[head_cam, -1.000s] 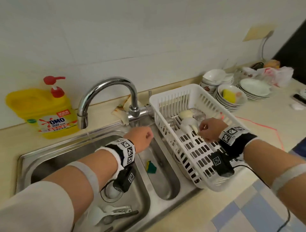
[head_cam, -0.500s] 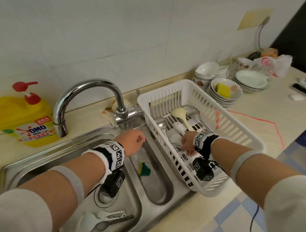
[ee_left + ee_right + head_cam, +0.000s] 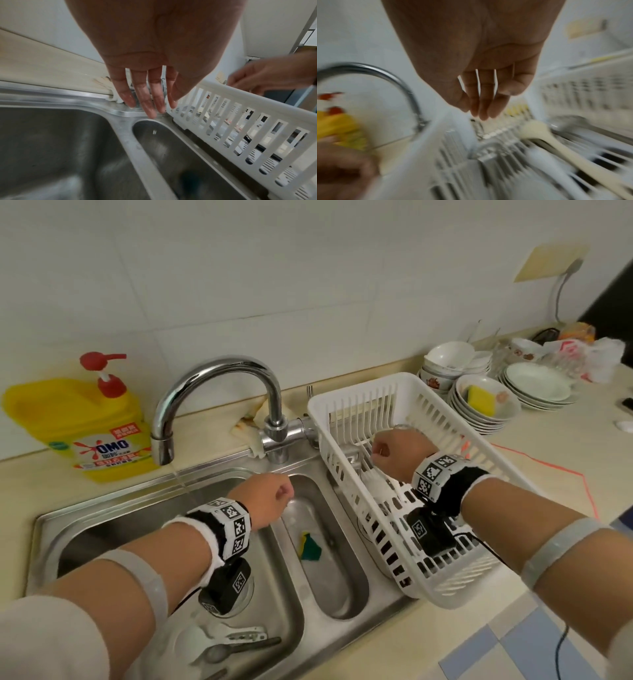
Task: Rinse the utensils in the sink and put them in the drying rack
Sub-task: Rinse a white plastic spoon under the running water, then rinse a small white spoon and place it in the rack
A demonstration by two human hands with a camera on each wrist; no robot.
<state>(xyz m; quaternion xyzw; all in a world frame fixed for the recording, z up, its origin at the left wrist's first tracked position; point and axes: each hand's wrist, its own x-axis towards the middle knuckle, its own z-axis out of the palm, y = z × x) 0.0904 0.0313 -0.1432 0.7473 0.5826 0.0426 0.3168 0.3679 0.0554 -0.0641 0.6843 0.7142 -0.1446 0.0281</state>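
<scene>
The white slatted drying rack [image 3: 404,385] sits over the right end of the steel sink [image 3: 102,511]. My right hand [image 3: 399,451] hovers above the rack's far half, fingers hanging straight and holding nothing [image 3: 481,105]. In the rack lie a cream spoon [image 3: 544,134] and a metal utensil [image 3: 573,120]. My left hand [image 3: 265,498] hangs empty over the divider between the basins, wet fingers [image 3: 147,100] pointing down. White and dark utensils [image 3: 226,642] lie in the near left basin. A thin stream runs from the tap [image 3: 219,385].
A yellow detergent bottle [image 3: 89,433] with a red pump stands left of the tap. A green-yellow sponge [image 3: 310,547] lies in the narrow middle basin. Stacked bowls [image 3: 479,402] and plates [image 3: 537,385] crowd the counter behind the rack, with plastic bags beyond.
My right hand has lifted out of the rack's near part and moved toward its far end, now empty. My left hand has stayed over the sink divider.
</scene>
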